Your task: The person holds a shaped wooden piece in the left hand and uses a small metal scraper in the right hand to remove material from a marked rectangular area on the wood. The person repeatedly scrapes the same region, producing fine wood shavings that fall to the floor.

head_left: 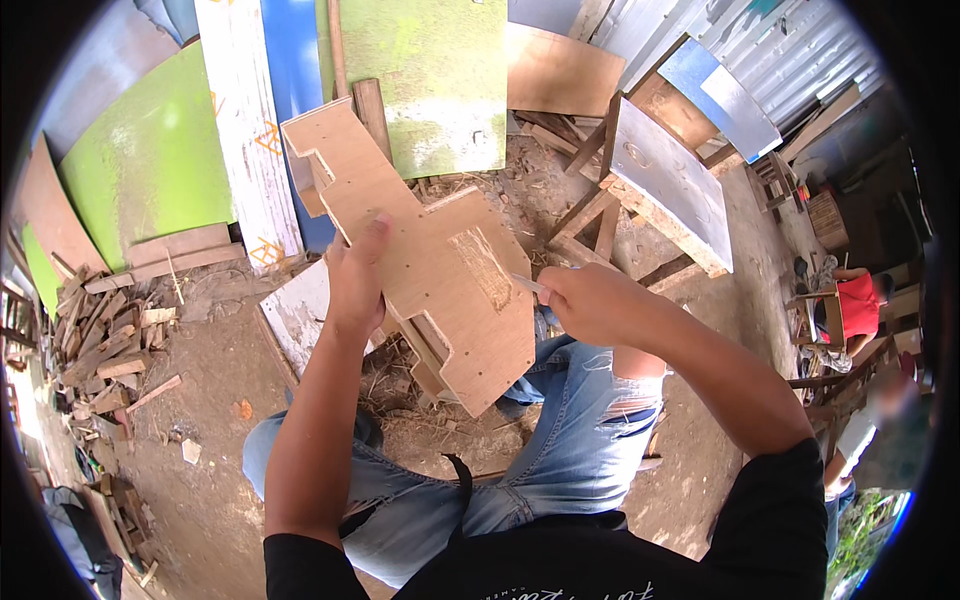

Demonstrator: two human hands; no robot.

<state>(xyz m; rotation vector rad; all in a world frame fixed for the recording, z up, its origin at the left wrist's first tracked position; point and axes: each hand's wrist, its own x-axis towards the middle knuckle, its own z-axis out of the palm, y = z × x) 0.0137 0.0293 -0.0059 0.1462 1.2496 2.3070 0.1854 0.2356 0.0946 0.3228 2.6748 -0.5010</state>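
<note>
A plywood box-like piece (410, 240) with notched edges is held tilted above my lap, its broad face toward me. My left hand (358, 285) is closed round its left edge, thumb lying on the face. In my right hand (590, 300) is a thin, pale, blade-like tool (532, 286), closed in the fingers; its exact kind is hard to make out. The tool's tip meets the panel's right side, beside a streaky tan patch (482, 268) smeared over the wood. Small dark dots, like nail heads, line the face near its edges.
A wooden stool-like frame with a pale top (670, 180) stands far right. Green panels (145, 160) and a white board (245, 120) lean at the back. Scrap wood (105, 345) is heaped left. A white board (300, 310) lies by my left knee. Other people (858, 305) sit at far right.
</note>
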